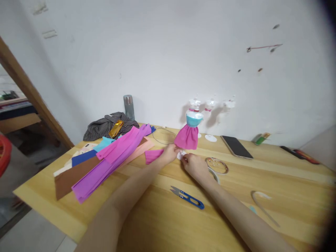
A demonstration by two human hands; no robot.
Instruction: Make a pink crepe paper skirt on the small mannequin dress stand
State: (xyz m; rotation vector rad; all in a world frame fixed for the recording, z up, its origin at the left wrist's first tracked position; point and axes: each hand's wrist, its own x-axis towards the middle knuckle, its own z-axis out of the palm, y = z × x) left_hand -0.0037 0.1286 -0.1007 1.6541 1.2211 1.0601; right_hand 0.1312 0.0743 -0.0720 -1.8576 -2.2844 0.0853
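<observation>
A small white piece (181,154) with faint marks lies between my hands, just below a miniature dress form (194,119). The form wears a turquoise top and a gathered pink skirt (187,137). From the left, my left hand (170,154) pinches the edge of the white piece, its fingertips close under the skirt hem. My right hand (196,165) is closed at the piece's right side, fingers curled over it; exactly what they grip is partly hidden. A pink crepe strip (153,156) lies beside my left wrist. Blue thread snips (187,198) rest in front of my hands.
Crepe paper sheets (110,164) and striped cloth (105,126) cover the left of the table, with a flask (128,107) behind. Tape rolls (216,165) sit by my right wrist. A phone (236,147) lies at the back right. More white forms (210,105) stand against the wall.
</observation>
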